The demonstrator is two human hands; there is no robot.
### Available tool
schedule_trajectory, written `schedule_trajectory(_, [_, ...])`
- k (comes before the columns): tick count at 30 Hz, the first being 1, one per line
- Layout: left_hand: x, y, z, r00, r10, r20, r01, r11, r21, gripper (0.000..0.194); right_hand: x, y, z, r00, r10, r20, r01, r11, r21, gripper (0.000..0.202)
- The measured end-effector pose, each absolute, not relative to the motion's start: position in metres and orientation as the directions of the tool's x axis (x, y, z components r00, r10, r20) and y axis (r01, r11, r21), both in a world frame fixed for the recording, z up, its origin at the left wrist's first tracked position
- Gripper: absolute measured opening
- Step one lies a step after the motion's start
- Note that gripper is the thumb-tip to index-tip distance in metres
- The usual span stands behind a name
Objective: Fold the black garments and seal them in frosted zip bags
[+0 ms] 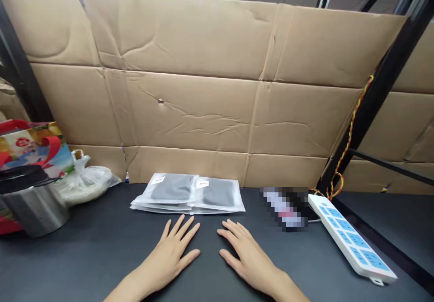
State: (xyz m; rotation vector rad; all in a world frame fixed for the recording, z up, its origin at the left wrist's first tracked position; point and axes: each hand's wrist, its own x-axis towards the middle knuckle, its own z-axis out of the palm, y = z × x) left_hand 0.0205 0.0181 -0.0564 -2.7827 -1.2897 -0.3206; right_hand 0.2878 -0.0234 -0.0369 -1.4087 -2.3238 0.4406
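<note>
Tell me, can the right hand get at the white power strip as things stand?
Probably yes: the right hand lies open, and nothing shows between it and the power strip; the pixelated item sits farther back.

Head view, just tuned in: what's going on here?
Someone has their left hand and right hand open, palms down, fingers spread, just short of some flat packets. Neither hand is holding anything. The packets lie in two overlapping piles on the dark table, near the cardboard. A power strip lies to the right, a metal pot to the left.
</note>
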Motion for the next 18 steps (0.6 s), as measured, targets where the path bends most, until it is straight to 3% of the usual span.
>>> schedule_trajectory(10, [0.0191, 0.0185, -0.0594, 0.631, 0.73, 0.261, 0.751, -0.66, 0.03, 0.056, 0.2895, -0.0235, -0.0394, -0.427, 0.889, 0.168, 0.764, 0.454, -0.459, 0.045])
schedule_trajectory(18, [0.0217, 0.0158, -0.0527, 0.618, 0.768, 0.166, 0.772, -0.633, 0.055, 0.055, 0.2884, -0.0231, -0.0384, -0.426, 0.891, 0.157, 0.78, 0.45, -0.435, 0.046])
